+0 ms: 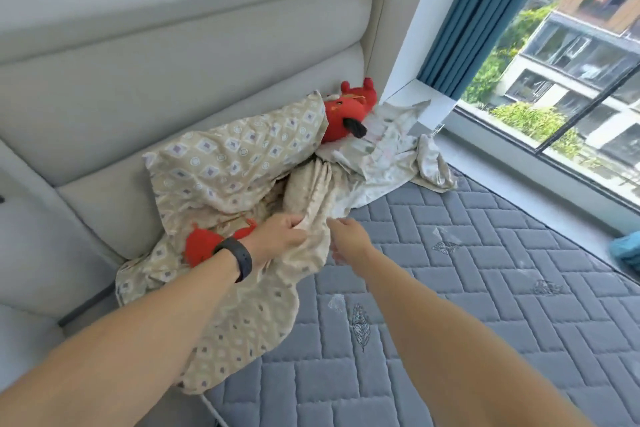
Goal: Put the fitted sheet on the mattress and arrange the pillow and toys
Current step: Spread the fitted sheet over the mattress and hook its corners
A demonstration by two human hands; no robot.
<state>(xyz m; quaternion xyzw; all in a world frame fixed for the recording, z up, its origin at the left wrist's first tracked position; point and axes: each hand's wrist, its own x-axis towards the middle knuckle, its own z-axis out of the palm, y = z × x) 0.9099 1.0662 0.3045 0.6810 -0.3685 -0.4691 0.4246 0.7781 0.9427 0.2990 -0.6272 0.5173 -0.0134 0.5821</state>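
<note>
Gripping: left hand [277, 236] bunches fitted sheet [242, 288] fabric.
Right hand [348, 234]: fingers hidden in folds; grasp unclear.
Small red toy [201, 248]: partly covered by wrist.
Mattress [467, 288]: bare.

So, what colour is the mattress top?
Grey, quilted in a brick-like pattern, on the mattress; the head view shows it.

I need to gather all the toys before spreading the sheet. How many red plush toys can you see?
2. One red plush toy lies at the headboard corner near the window; another sits behind the left wrist, partly covered. More may hide under the bunched patterned sheet.
</note>
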